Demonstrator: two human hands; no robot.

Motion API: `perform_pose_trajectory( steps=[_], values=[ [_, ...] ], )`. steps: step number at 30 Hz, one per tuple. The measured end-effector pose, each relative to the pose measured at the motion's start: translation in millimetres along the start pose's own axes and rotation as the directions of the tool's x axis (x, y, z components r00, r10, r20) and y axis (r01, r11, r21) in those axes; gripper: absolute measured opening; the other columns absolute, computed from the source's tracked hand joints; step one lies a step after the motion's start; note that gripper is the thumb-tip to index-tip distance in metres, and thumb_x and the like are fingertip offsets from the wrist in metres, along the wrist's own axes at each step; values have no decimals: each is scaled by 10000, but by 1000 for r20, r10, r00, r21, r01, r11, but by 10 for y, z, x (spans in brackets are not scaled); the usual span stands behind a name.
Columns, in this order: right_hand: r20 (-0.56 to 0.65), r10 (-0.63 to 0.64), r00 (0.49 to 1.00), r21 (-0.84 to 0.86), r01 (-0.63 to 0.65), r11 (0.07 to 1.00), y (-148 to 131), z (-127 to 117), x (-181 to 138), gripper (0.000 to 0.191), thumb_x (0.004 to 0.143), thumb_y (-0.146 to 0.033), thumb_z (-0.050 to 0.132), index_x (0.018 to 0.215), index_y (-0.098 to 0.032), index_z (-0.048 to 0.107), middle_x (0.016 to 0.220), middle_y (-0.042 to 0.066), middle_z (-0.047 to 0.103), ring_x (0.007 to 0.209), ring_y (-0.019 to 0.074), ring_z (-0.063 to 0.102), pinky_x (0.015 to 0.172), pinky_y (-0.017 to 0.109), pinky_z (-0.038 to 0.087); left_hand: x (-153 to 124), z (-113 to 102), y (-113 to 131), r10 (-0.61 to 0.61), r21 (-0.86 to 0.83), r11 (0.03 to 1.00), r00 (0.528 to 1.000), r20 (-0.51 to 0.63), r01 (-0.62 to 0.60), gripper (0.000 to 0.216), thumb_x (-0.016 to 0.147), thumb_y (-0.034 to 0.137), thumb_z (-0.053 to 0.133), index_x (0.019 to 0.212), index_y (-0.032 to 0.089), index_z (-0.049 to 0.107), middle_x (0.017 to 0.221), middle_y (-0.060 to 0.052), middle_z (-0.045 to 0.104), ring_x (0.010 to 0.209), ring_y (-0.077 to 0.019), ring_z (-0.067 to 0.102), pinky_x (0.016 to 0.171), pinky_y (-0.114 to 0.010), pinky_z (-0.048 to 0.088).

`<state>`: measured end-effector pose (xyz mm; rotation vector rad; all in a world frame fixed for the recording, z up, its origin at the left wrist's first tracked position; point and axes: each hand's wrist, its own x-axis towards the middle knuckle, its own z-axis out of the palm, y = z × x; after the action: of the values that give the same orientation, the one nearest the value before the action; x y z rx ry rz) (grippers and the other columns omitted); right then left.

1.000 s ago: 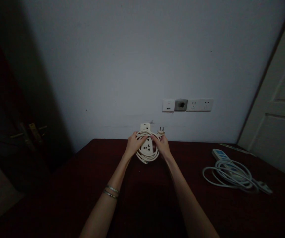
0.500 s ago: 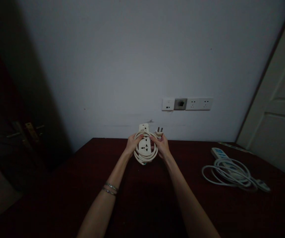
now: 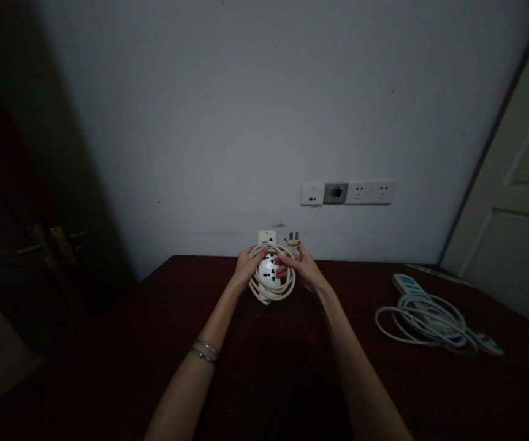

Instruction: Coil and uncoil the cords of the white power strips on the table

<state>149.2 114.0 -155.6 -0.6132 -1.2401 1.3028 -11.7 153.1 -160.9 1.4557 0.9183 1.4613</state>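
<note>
A white power strip is held up above the dark table, its sockets facing me and its upper end tilted towards the wall. Its own cord is looped in several coils over the front. On the left side, my left hand grips strip and coils together, thumb across the front. My right hand is closed around the right side of the coils, its fingertips inside the loop against the strip. Beside the right thumb the plug points upward, prongs showing.
To the right, a second power strip lies on the dark red table under its tangled cord. Wall sockets and a switch plate sit behind. A pale door stands right, a dark door with a brass handle left.
My right hand has shifted slightly, its fingers now showing more inside the coils. The plug has turned a little and moved left. My left hand stays nearly in place.
</note>
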Motion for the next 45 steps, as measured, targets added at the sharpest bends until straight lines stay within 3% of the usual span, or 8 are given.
perform_pose_trajectory(
  steps=[3,8,14,18,28,33,40,45],
  values=[
    [58,-14,998,84,9,996,-25,26,-31,633,645,-263,716,1184,-261,383,775,-10,638,477,95,546,445,246,496,-15,1,19,-30,-8,1000,999,23,30,402,669,400,685,938,102,676,815,-79,686,679,-145,590,609,-221,444],
    [115,-44,992,225,17,974,-29,49,-48,621,639,-208,667,1203,-299,423,744,-38,587,441,38,368,367,125,279,-21,-20,26,-38,9,999,995,89,37,462,672,457,672,953,91,669,794,-78,678,657,-139,574,582,-210,425],
    [162,21,987,323,-73,944,-38,30,-43,483,763,-594,447,1112,-269,527,734,3,554,448,71,324,366,157,230,-30,-43,21,-27,40,999,993,115,22,462,677,482,659,930,95,669,749,-53,663,613,-123,551,559,-207,403],
    [229,141,963,348,-217,912,-19,-4,-5,464,760,-627,495,1053,-271,540,650,-33,506,408,49,238,365,139,160,-50,-23,29,-36,35,999,991,127,32,440,680,451,668,947,102,673,789,-65,672,639,-124,560,583,-209,415],
    [267,251,930,349,-336,875,-52,-71,-35,347,719,-452,641,974,-221,594,732,7,595,512,83,410,446,182,330,-9,-75,-88,-74,12,997,980,183,73,424,686,442,674,925,93,662,799,-78,675,619,-120,563,577,-214,426],
    [329,261,907,330,-370,869,-73,-82,-44,462,636,-289,730,1072,-220,594,799,4,624,516,70,445,484,201,402,-9,-104,-62,-86,-15,996,977,194,91,432,668,427,694,936,90,659,843,-95,681,644,-125,575,606,-222,446],
    [321,374,870,30,-404,914,-147,-144,-20,422,618,-142,740,1022,-157,620,881,36,659,696,106,605,674,238,509,-14,-126,-1,-65,34,998,981,182,60,440,655,395,707,956,79,659,886,-111,687,690,-142,597,657,-242,459],
    [228,420,878,-116,-404,908,-218,-131,-49,492,572,-91,756,1036,-179,619,924,35,661,725,125,623,657,247,524,-11,-50,-43,-27,80,997,985,168,13,421,660,384,698,939,70,669,876,-114,691,700,-152,603,664,-249,453]
  ],
)
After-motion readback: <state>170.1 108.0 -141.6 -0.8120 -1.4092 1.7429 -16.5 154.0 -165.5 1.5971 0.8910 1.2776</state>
